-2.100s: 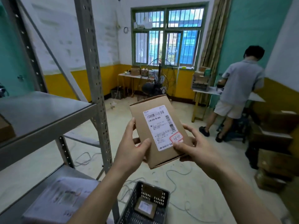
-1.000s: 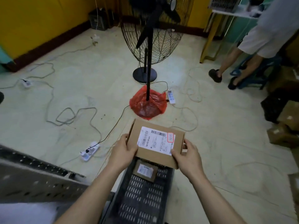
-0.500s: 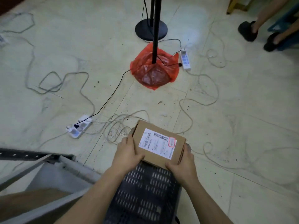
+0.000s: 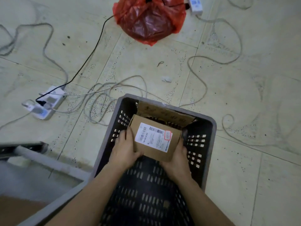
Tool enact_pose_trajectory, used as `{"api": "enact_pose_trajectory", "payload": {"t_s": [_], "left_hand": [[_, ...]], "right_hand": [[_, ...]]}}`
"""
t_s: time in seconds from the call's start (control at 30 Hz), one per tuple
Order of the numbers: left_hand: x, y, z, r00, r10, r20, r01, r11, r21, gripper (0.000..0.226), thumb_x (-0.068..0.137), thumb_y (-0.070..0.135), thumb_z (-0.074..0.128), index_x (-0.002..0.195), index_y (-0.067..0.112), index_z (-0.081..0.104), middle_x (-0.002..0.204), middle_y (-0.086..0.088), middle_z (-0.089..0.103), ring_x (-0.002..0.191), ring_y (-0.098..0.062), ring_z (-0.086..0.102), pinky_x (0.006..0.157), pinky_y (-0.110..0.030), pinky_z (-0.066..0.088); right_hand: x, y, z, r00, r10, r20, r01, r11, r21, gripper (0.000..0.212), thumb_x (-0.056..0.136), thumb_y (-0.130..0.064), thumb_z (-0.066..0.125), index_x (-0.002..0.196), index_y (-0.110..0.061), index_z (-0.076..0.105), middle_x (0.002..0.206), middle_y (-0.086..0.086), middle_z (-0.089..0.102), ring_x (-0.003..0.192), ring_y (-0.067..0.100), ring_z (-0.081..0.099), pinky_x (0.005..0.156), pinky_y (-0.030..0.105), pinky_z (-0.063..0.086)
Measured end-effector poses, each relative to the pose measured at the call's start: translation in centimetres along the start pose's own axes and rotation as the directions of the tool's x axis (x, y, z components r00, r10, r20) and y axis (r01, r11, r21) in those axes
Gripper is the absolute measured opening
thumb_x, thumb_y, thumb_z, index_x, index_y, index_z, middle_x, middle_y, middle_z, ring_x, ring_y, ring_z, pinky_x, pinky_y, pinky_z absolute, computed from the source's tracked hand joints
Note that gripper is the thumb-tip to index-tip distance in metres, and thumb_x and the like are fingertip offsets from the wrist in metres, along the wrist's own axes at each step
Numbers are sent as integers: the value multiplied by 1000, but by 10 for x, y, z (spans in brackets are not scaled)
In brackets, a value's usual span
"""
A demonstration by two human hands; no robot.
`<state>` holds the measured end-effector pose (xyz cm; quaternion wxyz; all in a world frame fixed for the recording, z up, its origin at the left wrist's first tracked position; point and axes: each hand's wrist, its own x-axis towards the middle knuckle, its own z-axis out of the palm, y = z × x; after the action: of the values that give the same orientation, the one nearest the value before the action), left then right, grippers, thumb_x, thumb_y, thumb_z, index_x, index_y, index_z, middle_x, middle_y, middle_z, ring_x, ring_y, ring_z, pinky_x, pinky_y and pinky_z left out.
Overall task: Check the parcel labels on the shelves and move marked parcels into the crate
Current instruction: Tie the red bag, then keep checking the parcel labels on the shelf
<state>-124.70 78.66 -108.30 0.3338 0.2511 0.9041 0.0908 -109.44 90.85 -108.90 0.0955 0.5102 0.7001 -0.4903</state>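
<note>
Parcel [image 4: 156, 139]: stiff cardboard, red-marked label up, probably light; inside crate [image 4: 211, 128], my left hand [image 4: 125, 150] and right hand [image 4: 177, 160] gripping its two short ends, the surest hold

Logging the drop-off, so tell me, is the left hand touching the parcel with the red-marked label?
Touching. The head view shows the left hand gripping the parcel's left edge, fingers pressed against the cardboard, inside the crate.
</note>
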Motion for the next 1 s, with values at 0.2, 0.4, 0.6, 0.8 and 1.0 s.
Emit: {"api": "enact_pose_trajectory", "payload": {"t_s": [0.2, 0.4, 0.6, 0.8, 1.0], "left_hand": [[39, -27, 45, 999, 41, 22, -42, 998, 55, 115, 74, 42, 80, 154, 14, 3, 154, -10, 19, 136, -32, 34, 109, -41, 38], [65, -38, 67, 999, 53, 4, -53, 991, 122, 107, 81, 38, 76, 155, 11, 4, 158, -16, 15, 141, -34, 27, 115, -39, 29], [83, -43, 82, 999, 54, 2, -54, 986, 156, 96, 87, 36, 68, 155, 9, 5, 157, -21, 17, 142, -35, 27, 115, -38, 27], [90, -42, 90, 999, 46, 8, -46, 979, 201, 97, 86, 37, 71, 153, 10, 6, 157, -22, 16, 139, -34, 30, 113, -38, 30], [82, -31, 77, 999, 44, -1, -43, 980, 196, 92, 85, 35, 71, 152, 13, 11, 157, -19, 15, 141, -34, 25, 114, -38, 29]], "right_hand": [[47, 31, 38, 999, -12, -32, 10, 999, -38, 101, 80, -46, 72, 154, -27, 7, 149, 11, 34, 130, 34, 45, 107, 45, 42], [79, 45, 60, 999, 15, -49, -19, 996, -88, 100, 87, -48, 65, 157, -23, -2, 158, 5, 24, 136, 31, 40, 108, 42, 37], [93, 57, 70, 998, 25, -57, -31, 993, -116, 98, 85, -44, 71, 155, -21, 6, 149, 9, 31, 128, 34, 47, 100, 47, 47], [99, 62, 71, 999, 24, -38, -29, 990, -139, 104, 83, -35, 74, 156, -17, 3, 148, 11, 31, 127, 34, 48, 99, 44, 47], [93, 50, 58, 999, 44, -28, -48, 985, -164, 101, 79, -39, 75, 155, -18, 11, 148, 12, 32, 129, 35, 45, 104, 47, 45]]}}
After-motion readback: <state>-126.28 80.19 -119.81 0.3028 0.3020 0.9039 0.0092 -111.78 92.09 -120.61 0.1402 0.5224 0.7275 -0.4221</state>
